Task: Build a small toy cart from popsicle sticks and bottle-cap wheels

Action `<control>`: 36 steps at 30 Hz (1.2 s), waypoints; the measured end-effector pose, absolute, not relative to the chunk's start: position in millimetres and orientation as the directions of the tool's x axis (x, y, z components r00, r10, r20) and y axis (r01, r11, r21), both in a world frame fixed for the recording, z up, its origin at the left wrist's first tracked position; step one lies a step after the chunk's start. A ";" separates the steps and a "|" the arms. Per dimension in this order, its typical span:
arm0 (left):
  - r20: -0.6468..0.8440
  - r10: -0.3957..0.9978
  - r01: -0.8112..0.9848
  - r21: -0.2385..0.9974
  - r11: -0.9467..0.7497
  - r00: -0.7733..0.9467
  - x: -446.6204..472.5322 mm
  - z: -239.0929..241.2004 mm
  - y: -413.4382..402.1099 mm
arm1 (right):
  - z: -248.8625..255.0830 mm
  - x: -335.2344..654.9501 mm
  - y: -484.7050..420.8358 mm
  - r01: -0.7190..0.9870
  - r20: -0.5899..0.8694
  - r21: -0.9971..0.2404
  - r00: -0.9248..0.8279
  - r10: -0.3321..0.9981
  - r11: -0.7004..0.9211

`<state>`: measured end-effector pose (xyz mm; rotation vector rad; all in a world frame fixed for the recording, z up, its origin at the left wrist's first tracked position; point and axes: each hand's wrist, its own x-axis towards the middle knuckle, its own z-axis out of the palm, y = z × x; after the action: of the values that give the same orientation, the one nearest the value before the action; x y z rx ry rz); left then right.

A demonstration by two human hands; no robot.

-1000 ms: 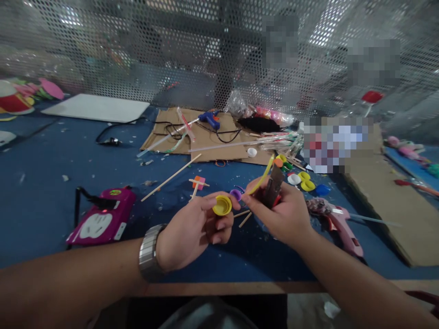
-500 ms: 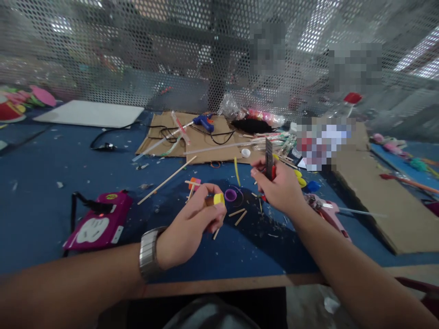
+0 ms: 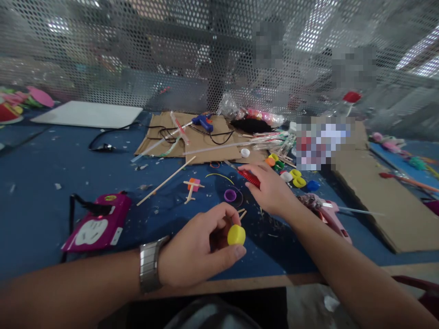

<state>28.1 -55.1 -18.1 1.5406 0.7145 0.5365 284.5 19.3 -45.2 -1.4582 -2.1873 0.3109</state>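
My left hand (image 3: pixel 209 240) pinches a yellow bottle cap (image 3: pixel 236 235) between thumb and fingers, low over the near part of the table. My right hand (image 3: pixel 270 187) is closed around a red-handled utility knife (image 3: pixel 249 177), which lies low and nearly flat with its blade pointing to the far left. Between the hands sits a purple bottle cap (image 3: pixel 230 195). A thin yellow strip (image 3: pixel 219 174) curves on the table behind it. Small wooden sticks (image 3: pixel 190 192) lie across an orange and pink piece left of the purple cap.
Several coloured caps (image 3: pixel 299 182) lie beyond my right hand, near a pink glue gun (image 3: pixel 331 212). A magenta box with a cord (image 3: pixel 98 224) stands at left. Behind are cardboard (image 3: pixel 219 153), a blue glue gun (image 3: pixel 204 122) and a perforated metal screen (image 3: pixel 137 59).
My right hand has lowered the knife from upright to nearly flat. My left hand has moved nearer and right with the yellow cap, now turned. The yellow strip has dropped onto the table.
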 end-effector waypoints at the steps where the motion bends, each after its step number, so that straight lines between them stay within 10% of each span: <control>1: -0.078 0.718 0.126 0.992 -0.014 0.692 28.1 -18.1 -55.3 | -45.4 284.8 19.3 0.804 0.256 -0.437 -0.320 0.912 0.404; 20: -0.128 0.840 0.020 0.990 0.138 0.528 33.0 -30.2 -49.9 | -38.5 265.2 -1.6 0.789 0.178 -0.308 -0.501 0.847 0.532; 36: -0.161 0.905 0.024 0.986 0.165 0.393 33.5 -27.9 -41.2 | -22.6 257.1 -13.0 0.416 0.392 -0.606 -0.585 0.710 0.678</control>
<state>33.5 -41.2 -27.9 1.2459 0.9763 0.7963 257.1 -13.0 -22.6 -0.8624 -2.2627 0.6105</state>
